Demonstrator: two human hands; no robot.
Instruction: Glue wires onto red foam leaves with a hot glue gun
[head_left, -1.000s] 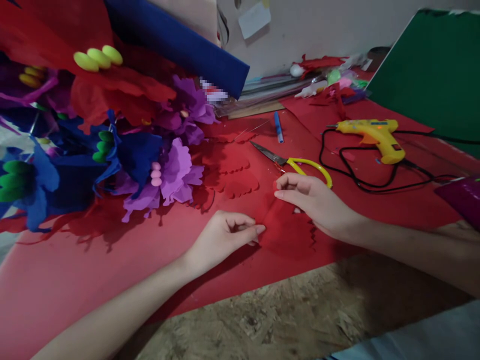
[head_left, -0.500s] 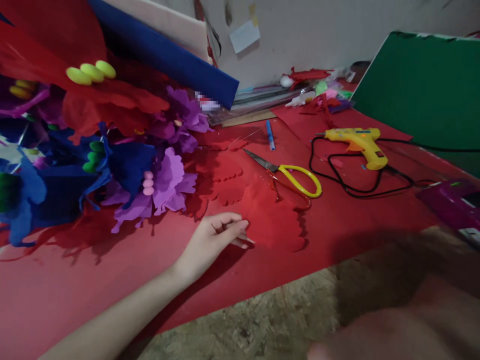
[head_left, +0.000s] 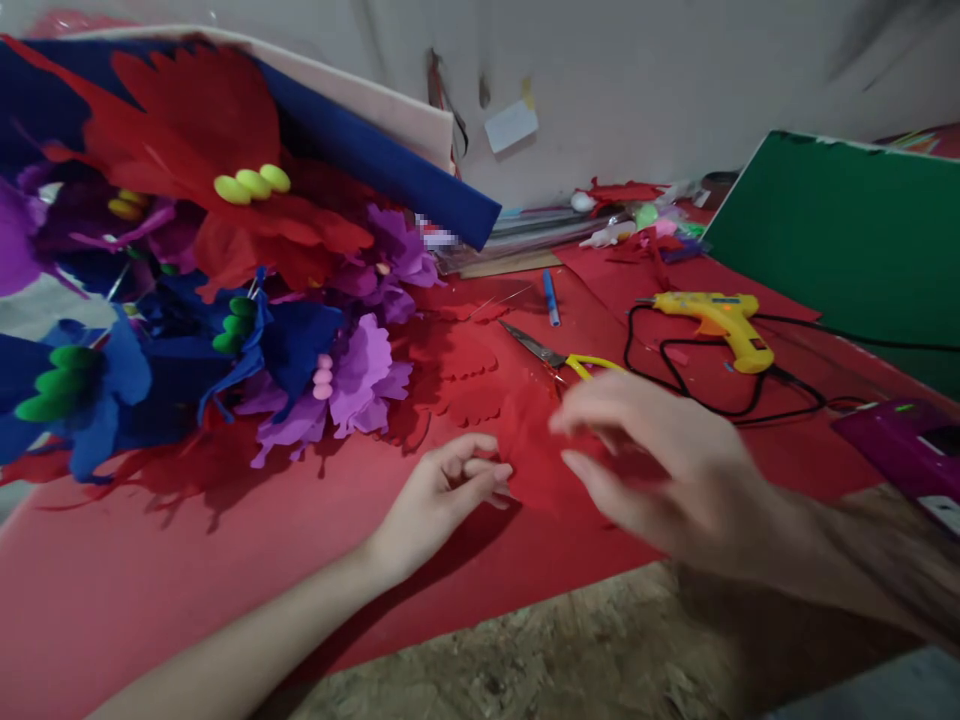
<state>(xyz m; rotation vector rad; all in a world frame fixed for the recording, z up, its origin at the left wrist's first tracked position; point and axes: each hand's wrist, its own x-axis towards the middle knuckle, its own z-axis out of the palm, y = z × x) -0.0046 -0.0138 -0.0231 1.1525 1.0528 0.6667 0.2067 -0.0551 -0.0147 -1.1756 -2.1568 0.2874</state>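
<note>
My left hand (head_left: 442, 492) rests on the red sheet with its fingertips pinched on the left edge of a cut red felt petal (head_left: 534, 462). My right hand (head_left: 652, 465) hovers over the petal's right side, smeared by motion, fingers spread and apart, with nothing seen in it. Just beyond the right hand lie yellow-handled scissors (head_left: 559, 358), partly hidden by it. More cut red petals (head_left: 461, 375) lie behind the left hand.
A pile of red, blue and purple felt flowers (head_left: 225, 300) fills the left. A yellow glue gun (head_left: 716, 320) with a black cord lies at the right, near a green board (head_left: 847, 235) and a purple object (head_left: 896, 450). A blue pen (head_left: 551, 297) lies behind the scissors. Bare chipboard (head_left: 525, 660) shows in front.
My right hand, which left the petal and went out of view half a second ago, has swung back over the petal. My left hand has kept its pinch on the petal's edge.
</note>
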